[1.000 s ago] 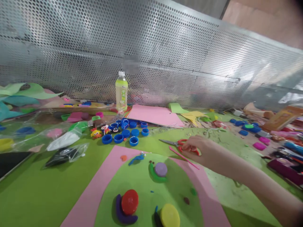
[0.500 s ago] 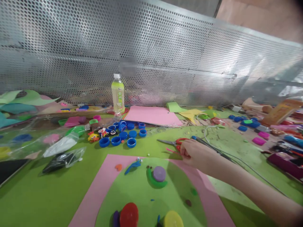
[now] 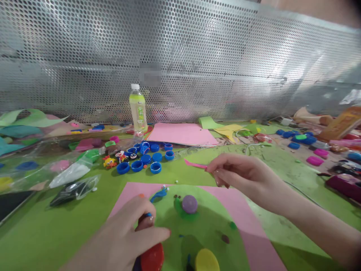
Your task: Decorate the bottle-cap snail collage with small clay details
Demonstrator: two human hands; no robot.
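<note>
My right hand [image 3: 245, 175] pinches a thin pink plastic strip-like tool [image 3: 194, 164], its flat tip pointing left above the green table. My left hand [image 3: 129, 229] is over the left part of the sheet, thumb apart from the curled fingers; a blue bit shows between them, but I cannot tell whether it is held. Below lies a pink sheet [image 3: 128, 190] with a green rounded piece [image 3: 208, 222] on it. On that are a green clay snail with a purple cap [image 3: 189, 204], a blue clay slug [image 3: 159, 194], a red cap [image 3: 153, 259] and a yellow cap [image 3: 207, 260].
Several blue caps [image 3: 155, 168] and small figures [image 3: 121, 156] stand behind the sheet. A drink bottle [image 3: 138, 109] rises before the perforated metal panel [image 3: 180, 56]. Plastic bags [image 3: 73, 190] lie at left; a purple case [image 3: 344, 188] and an orange bottle [image 3: 341, 122] at right.
My right hand has lifted the pink tool from beside the scissors, which no longer show. My left hand has come into view over the sheet. The view has shifted slightly.
</note>
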